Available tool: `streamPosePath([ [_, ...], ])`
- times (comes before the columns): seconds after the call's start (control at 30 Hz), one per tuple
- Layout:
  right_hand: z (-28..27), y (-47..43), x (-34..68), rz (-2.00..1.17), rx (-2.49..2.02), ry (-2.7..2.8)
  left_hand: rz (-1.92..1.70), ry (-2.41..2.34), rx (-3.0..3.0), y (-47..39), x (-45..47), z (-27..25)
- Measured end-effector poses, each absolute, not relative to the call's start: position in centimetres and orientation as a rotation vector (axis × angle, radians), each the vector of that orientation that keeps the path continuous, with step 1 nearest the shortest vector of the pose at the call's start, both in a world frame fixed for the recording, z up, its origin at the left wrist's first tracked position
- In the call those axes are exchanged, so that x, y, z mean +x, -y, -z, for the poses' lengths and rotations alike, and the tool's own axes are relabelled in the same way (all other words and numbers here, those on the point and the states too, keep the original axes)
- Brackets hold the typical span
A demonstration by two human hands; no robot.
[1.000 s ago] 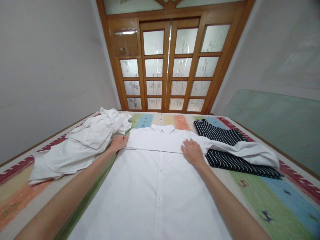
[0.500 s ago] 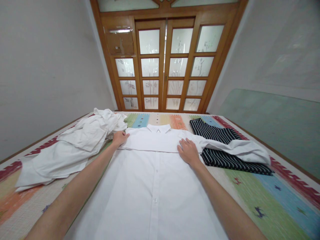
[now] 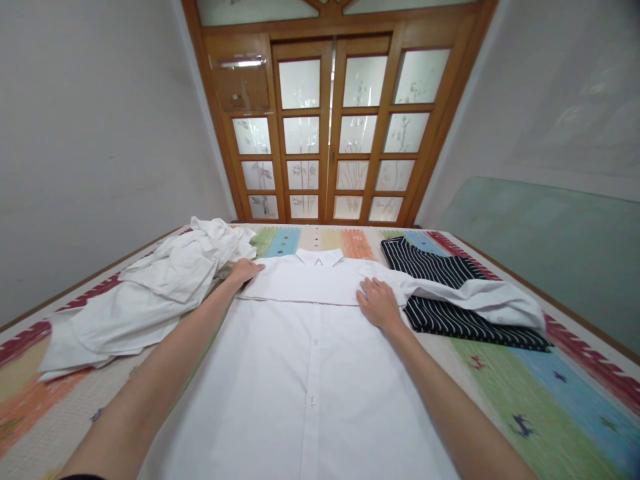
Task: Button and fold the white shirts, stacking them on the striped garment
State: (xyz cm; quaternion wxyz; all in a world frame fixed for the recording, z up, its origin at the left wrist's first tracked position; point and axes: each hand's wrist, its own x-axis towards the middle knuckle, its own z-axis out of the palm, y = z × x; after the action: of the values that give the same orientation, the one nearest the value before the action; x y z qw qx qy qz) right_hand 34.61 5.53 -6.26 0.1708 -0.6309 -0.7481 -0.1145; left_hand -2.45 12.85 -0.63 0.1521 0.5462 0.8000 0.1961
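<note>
White buttoned cloth shirt (image 3: 313, 363), lower centre, looks light, limp, best held at both shoulders (image 3: 359, 268); right hand (image 3: 379, 304) lies spread; whether left hand (image 3: 246, 269) pinches, I cannot tell.

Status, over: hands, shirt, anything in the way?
Left hand at shoulder of white shirt, right hand on its chest. Shirt laid out, buttons up. Possibly in the way: striped cloth under one sleeve, rumpled white cloth beside left hand.

The view's bottom edge cuts off the white shirt (image 3: 265, 380).
</note>
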Motion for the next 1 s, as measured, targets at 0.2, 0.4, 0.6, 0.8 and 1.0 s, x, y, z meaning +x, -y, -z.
streamPosePath([
  [0.2, 6.3, -5.5, 34.6, 0.303, -1.8, 2.114, -0.746, -2.294, 1.447, -12.8, -2.0, 0.7],
  [0.4, 6.4, -5.6, 34.7, 0.314, -1.781, 2.12, -0.758, -2.268, 1.455, -12.6, -2.4, 0.5],
  [0.6, 6.2, -5.5, 34.6, 0.305, -1.764, 2.095, -0.789, -2.12, 1.568, -12.3, -2.7, 1.3],
  [0.8, 5.7, -5.3, 34.5, 0.328, -1.73, 2.049, -1.024, -2.067, 1.52, -11.7, -3.2, 2.3],
  [1.0, 6.1, -5.5, 34.7, 0.319, -1.75, 2.043, -0.974, -2.196, 1.48, -12.0, -3.8, 2.6],
])
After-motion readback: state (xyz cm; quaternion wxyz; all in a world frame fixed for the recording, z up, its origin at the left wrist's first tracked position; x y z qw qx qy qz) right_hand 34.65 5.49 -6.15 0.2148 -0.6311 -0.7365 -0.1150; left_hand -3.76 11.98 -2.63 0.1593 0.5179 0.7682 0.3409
